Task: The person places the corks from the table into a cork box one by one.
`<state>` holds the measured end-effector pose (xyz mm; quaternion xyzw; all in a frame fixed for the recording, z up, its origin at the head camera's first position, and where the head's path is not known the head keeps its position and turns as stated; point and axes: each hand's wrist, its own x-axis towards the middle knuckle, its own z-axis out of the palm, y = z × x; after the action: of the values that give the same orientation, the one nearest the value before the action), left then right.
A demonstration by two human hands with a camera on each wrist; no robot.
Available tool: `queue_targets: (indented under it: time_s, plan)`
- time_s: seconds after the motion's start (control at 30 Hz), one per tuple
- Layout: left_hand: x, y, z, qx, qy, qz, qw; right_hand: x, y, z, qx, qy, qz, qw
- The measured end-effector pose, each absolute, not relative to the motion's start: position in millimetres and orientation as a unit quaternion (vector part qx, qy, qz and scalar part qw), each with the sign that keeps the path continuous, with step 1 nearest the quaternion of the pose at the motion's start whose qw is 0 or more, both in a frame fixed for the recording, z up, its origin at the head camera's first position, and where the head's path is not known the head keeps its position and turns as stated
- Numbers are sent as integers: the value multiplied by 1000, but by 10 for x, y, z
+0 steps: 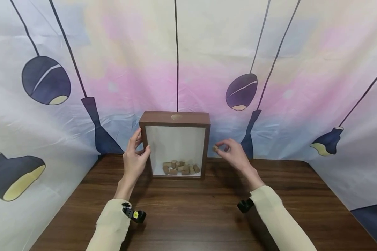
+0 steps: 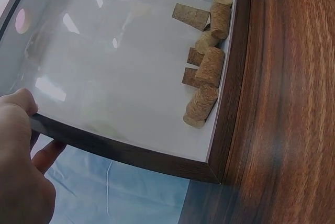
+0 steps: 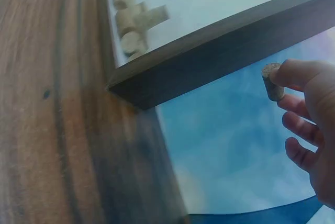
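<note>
A brown wooden shadow box frame (image 1: 188, 120) with a clear front stands upright on the table, a round hole in its top. Several corks (image 1: 173, 172) lie heaped along its bottom inside; the left wrist view shows these corks (image 2: 211, 66) closer. My left hand (image 1: 134, 160) grips the box's left side, thumb at the front edge and fingers around the side. To the right of the box, my right hand (image 1: 236, 155) is raised and pinches a single cork (image 3: 273, 82) between thumb and index finger, apart from the frame. Its other fingers are loosely bent.
The dark wooden table (image 1: 188, 212) stretches in front of the box and to both sides. Close behind stands a fabric backdrop (image 1: 138, 69) printed with hanging lamps. A small black camera (image 1: 139, 216) is strapped at the left wrist, another camera (image 1: 245, 205) at the right.
</note>
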<state>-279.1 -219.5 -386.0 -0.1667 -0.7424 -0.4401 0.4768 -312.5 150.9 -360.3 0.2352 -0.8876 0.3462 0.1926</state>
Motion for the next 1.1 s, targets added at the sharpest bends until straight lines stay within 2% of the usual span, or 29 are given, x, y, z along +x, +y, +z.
queue_targets:
  time_s: [0.37, 0.67, 0.93, 1.1]
  plan:
    - [-2789, -2219, -3937, -162, -747, -442, 470, -3073, 1470, -3303, 258, -845, 367, 291]
    - [-2811, -2193, -3852, -164, -750, -442, 464, -3011, 1351, -2875, 297, -776, 403, 382]
    - [-2792, -2190, -3849, -171, -740, -450, 470, -2971, 1165, -2531, 340, -759, 397, 389]
    - [-2777, -2196, -3859, -163, -742, -454, 466, -2915, 939, -2367, 367, -777, 368, 356]
